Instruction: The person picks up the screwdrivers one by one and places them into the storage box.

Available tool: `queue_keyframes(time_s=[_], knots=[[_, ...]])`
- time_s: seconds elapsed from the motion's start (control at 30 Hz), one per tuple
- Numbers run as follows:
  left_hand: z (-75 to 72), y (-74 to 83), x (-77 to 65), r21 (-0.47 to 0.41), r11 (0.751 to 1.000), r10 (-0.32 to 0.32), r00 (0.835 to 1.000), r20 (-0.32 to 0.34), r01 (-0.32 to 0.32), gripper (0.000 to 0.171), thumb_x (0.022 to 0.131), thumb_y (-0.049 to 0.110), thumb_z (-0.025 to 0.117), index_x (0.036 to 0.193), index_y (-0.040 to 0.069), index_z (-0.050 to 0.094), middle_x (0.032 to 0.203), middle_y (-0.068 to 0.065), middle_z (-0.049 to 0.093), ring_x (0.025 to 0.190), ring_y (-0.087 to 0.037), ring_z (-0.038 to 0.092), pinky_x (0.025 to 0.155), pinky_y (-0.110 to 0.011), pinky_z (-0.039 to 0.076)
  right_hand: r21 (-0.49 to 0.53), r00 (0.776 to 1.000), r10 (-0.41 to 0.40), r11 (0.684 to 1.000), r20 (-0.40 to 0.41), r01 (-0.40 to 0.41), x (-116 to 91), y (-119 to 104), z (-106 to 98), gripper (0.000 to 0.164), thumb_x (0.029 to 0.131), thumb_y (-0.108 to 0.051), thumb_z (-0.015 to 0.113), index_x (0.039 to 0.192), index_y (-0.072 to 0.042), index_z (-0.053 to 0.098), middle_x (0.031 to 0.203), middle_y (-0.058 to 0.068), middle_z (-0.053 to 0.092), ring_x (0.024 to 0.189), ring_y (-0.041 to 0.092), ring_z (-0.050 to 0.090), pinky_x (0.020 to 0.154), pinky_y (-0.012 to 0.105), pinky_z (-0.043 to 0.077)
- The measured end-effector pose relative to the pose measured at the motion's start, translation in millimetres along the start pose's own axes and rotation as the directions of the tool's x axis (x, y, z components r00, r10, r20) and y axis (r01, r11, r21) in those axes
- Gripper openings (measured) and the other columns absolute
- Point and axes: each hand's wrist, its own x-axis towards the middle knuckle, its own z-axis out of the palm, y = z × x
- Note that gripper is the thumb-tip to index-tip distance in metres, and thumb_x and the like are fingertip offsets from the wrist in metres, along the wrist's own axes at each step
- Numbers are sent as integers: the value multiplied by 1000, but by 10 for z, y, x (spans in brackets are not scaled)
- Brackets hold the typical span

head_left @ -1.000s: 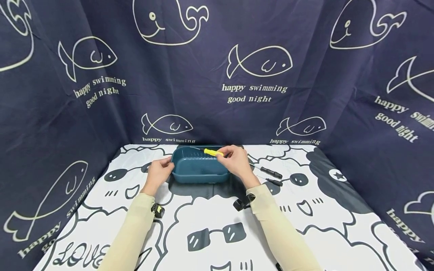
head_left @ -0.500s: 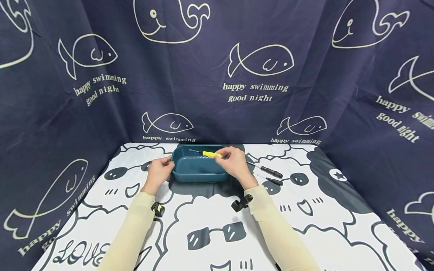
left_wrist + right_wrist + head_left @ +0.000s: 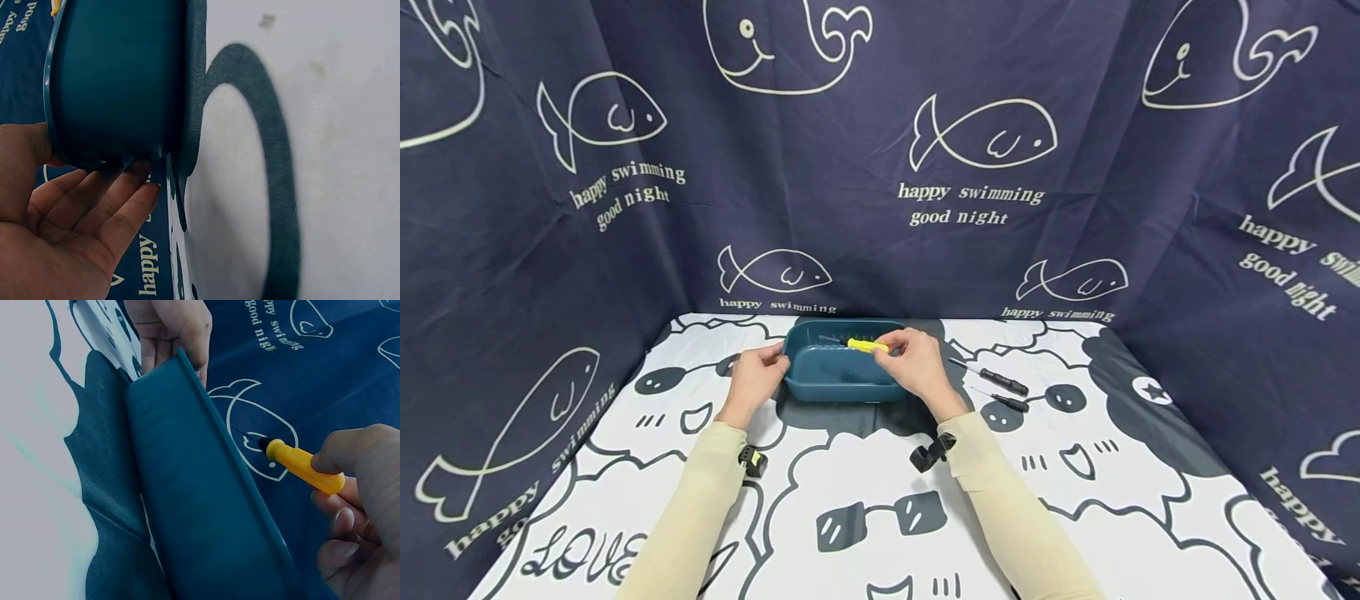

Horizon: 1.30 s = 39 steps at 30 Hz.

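Observation:
A teal rectangular bin [image 3: 842, 392] stands at the back of the table, its inside facing up in the head view. My left hand [image 3: 756, 379] grips its left end, thumb over the rim and fingers against the outer wall, as the left wrist view shows with the hand [image 3: 81, 212] under the bin's wall [image 3: 119, 81]. My right hand [image 3: 916, 360] pinches a screwdriver with a yellow handle [image 3: 868, 345] between thumb and fingers, over the bin's right part. Its thin shaft points left; in the right wrist view the yellow screwdriver [image 3: 306, 465] is above the rim.
Two black-handled screwdrivers, a larger one [image 3: 1004, 382] and a smaller one [image 3: 1009, 402], lie on the table right of the bin. The white tablecloth [image 3: 820, 467] carries a sheep print. Behind hangs a dark blue curtain [image 3: 880, 225] with whale and fish drawings.
My right hand and the yellow screwdriver have lowered slightly over the bin, the shaft now showing against its inner back wall. The left hand keeps its hold on the bin.

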Motion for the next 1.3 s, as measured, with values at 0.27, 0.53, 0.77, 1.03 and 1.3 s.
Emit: queue_keyframes(time_s=[0.27,0.53,0.77,1.03,1.3], knots=[[-15,17,-4,-1,1000,-5,1000,8,5,44,93,21,62,134,7,70,105,-13,79,105,-28,72,95,-47,52,0,1000,8,1000,9,-8,-19,14,37,11,86,-22,79,96,-17,82,87,0,70,66,16,57,57,29,47],[-17,12,-8,16,1000,-2,1000,3,2,44,94,20,61,134,7,69,102,-11,79,100,-27,73,91,-45,52,-33,999,19,999,29,-18,-30,32,96,13,85,-21,80,97,-16,82,89,1,71,67,14,59,58,27,49],[-11,10,-3,16,1000,2,1000,7,-2,44,94,20,60,136,6,68,105,-12,79,101,-26,73,91,-45,54,-62,999,22,998,32,-20,-36,38,115,14,86,-22,80,97,-15,82,87,0,69,70,15,60,60,29,49],[-8,-13,0,26,1000,16,1000,3,-16,44,94,21,60,135,7,69,103,-11,79,99,-26,72,90,-45,52,-93,998,52,995,47,-47,-52,17,128,14,87,-22,79,98,-15,82,89,0,70,70,14,59,62,29,50],[-4,8,1,15,1000,10,1000,6,-10,44,94,20,60,135,7,69,104,-11,79,99,-25,72,90,-43,52,-131,998,46,991,49,-39,-64,26,138,23,89,-27,79,109,-17,80,103,1,73,93,29,68,79,42,54]])
